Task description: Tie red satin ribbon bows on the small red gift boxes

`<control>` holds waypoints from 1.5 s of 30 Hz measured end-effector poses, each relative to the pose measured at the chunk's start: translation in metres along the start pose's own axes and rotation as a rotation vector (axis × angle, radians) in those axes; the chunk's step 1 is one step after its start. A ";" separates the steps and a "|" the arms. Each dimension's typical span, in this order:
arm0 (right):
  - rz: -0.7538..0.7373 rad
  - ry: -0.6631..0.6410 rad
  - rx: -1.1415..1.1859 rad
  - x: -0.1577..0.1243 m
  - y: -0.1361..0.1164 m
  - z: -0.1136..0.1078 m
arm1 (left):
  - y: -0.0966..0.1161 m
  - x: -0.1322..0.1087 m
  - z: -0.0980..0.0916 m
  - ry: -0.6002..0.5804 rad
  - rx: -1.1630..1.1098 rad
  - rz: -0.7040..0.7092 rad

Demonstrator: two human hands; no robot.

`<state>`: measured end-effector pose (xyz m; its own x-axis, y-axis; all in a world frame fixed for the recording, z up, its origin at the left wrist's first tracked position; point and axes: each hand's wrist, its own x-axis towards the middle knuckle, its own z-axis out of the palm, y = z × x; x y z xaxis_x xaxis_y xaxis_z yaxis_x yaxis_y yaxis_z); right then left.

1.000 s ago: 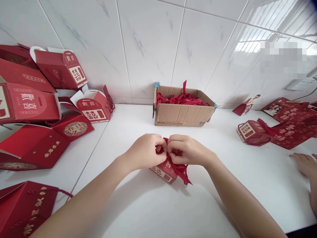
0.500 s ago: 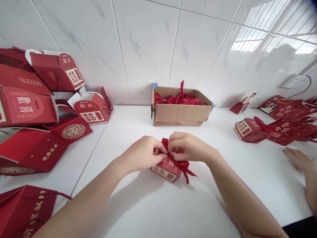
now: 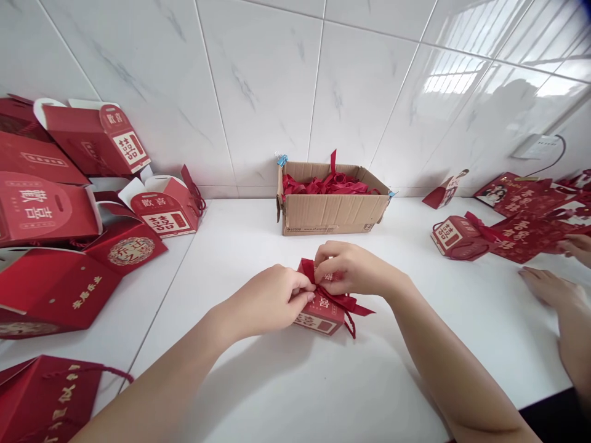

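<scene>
Small red box (image 3: 323, 317) on white counter (image 3: 277, 394), mid-view, nearer than the open carton (image 3: 332, 215). Red ribbon (image 3: 357, 306) across its top. Left hand (image 3: 286, 298): thumb and forefinger pinched on ribbon at the centre. Right hand (image 3: 344, 271): fingers curled, tips closed on ribbon beside the left's; exact grip hidden. Both hands block the knot and much of the box top.

Around: carton against tiled wall (image 3: 258, 80), heaped with loose ribbons (image 3: 318, 184). Left, stacked red boxes (image 3: 92, 144). Right, ribboned box (image 3: 462, 237) just beside printed red bags (image 3: 519, 246); small red folded piece (image 3: 447, 192) by the wall.

Counts: box in hand, one; carton, one; blue clips (image 3: 282, 160), two; ribboned box, one; stacked boxes, six at least, overlapping; bags overlap, uncountable; co-worker's hands (image 3: 547, 287), two, right edge
</scene>
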<state>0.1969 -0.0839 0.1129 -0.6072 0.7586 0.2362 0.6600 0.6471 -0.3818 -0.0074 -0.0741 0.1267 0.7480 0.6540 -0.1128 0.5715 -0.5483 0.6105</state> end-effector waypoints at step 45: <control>0.675 0.425 0.143 -0.092 -0.048 0.039 | 0.030 -0.028 0.025 0.153 0.513 -0.158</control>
<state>0.2034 -0.1877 0.0745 0.1407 0.9648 0.2222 0.7436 0.0452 -0.6671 -0.0031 -0.1223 0.1282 0.6042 0.7962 -0.0333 0.7923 -0.5958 0.1315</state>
